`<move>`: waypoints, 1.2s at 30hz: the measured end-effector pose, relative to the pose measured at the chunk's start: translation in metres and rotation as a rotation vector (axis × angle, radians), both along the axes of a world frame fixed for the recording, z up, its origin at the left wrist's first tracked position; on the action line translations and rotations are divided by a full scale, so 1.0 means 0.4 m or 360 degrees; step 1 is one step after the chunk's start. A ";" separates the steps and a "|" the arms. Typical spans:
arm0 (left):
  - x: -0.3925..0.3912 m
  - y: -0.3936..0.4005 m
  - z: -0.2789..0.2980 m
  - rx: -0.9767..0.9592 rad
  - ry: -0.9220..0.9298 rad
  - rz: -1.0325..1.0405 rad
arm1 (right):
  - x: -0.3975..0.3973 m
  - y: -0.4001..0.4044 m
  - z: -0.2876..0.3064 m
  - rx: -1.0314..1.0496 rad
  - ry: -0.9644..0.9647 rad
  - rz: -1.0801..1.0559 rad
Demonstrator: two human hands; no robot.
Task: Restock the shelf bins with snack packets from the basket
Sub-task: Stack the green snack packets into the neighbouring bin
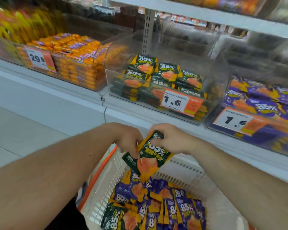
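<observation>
Head view: both hands meet above the white perforated plastic basket [186, 165], working a small stack of dark green foil snack packets [148, 156] printed with "85%" and an orange picture. The left hand [128, 138] pinches the stack's lower left edge with curled fingertips; the right hand [171, 138] grips the top end, fingers folded over it. Holding opposite ends like this looks meant to square the packets into a tidy bundle before they go on the shelf. The stack's long axis runs diagonally, its top end pointing up and away toward the shelf, its bottom end down toward the basket, printed face toward the camera.

Below them, the basket holds loose purple and orange foil packets [165, 203], with a dark green one at the near left corner. Straight ahead on the white shelf [73, 90], the clear plastic bin with the "1.6" price label [175, 101] already carries matching green packets laid flat in rows, so it is the likely destination. To its right sits a clear bin of purple packets [256, 103]; to its left, a clear bin of orange wrapped snacks [76, 63] labelled "29.8".
</observation>
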State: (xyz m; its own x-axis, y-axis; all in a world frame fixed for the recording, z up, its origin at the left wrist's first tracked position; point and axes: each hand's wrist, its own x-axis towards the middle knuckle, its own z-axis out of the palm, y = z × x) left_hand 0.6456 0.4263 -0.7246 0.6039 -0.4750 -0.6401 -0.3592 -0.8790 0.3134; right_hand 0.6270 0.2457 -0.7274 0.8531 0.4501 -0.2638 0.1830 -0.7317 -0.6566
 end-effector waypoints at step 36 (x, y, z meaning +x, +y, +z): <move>0.134 -0.001 0.123 -0.0597 -0.1729 0.0726 | 0.422 -0.005 0.241 0.0533 -0.0394 -0.1357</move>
State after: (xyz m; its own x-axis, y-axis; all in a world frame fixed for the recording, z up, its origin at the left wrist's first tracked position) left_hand 0.6992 0.4259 -0.6753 0.8954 -0.1275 0.4265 -0.2746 -0.9123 0.3037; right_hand 0.7956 0.2438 -0.6310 0.9437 -0.3309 -0.0017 -0.1642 -0.4636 -0.8707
